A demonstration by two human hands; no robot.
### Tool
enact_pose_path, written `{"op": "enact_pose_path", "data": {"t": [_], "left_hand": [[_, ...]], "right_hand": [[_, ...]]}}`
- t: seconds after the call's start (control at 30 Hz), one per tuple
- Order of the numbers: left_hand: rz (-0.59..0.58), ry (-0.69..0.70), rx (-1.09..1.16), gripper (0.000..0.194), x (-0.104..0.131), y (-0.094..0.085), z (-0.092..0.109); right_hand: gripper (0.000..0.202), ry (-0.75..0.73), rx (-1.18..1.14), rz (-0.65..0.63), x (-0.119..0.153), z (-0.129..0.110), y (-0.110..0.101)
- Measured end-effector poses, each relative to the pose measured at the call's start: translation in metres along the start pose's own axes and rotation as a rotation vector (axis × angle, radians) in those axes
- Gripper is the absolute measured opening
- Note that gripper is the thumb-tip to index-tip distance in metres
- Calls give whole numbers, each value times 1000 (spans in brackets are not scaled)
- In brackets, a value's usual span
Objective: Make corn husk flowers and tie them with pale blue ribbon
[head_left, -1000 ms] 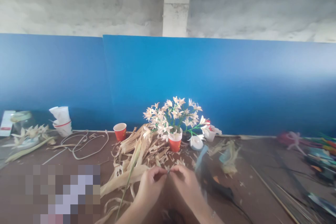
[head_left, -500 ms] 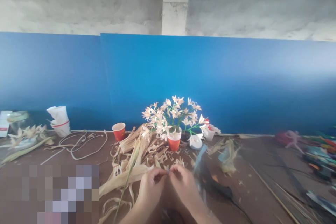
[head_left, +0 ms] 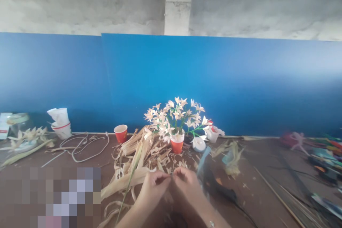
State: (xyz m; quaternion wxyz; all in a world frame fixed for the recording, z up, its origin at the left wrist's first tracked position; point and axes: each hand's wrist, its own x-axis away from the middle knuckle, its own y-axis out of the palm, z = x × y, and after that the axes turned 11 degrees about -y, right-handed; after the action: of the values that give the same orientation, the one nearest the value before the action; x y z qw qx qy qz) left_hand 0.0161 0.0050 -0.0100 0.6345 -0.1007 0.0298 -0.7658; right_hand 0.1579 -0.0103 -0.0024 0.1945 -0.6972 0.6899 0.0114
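Low in the middle of the view, my left hand [head_left: 155, 184] is closed in a pinch, thumb against fingers. My right hand [head_left: 186, 182] pinches right beside it, the fingertips of both nearly touching. Whatever lies between the fingertips is too small and blurred to name. Just beyond the hands, a red paper cup [head_left: 177, 146] holds a bunch of pale flowers [head_left: 175, 114] on green stems. Dried corn husks [head_left: 143, 149] are heaped to the left of the cup, and one long husk [head_left: 125, 184] reaches up to my left wrist.
Further left stand another red paper cup [head_left: 120, 134], a looped white cable [head_left: 80, 149] and a white cup with tissue [head_left: 62, 128]. At right lie a dark tool with a cord [head_left: 224, 190], a husk scrap [head_left: 233, 160] and long thin sticks [head_left: 278, 194]. A blue partition [head_left: 171, 67] rises behind.
Both hands stay pinched together at about the same place. My right wrist has shifted slightly to the right, and a bracelet on it shows more clearly.
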Motion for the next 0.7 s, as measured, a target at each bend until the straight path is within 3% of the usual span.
{"op": "enact_pose_path", "data": {"t": [0.23, 0.43, 0.7], "left_hand": [[-20, -75, 7, 16, -4, -4, -1], [-136, -46, -40, 20, 1, -6, 2], [-36, -21, -102, 19, -3, -8, -1]], "right_hand": [[12, 23, 97, -53, 1, -13, -3], [14, 0, 172, -84, 4, -20, -4], [12, -173, 325, -20, 7, -19, 0]]}}
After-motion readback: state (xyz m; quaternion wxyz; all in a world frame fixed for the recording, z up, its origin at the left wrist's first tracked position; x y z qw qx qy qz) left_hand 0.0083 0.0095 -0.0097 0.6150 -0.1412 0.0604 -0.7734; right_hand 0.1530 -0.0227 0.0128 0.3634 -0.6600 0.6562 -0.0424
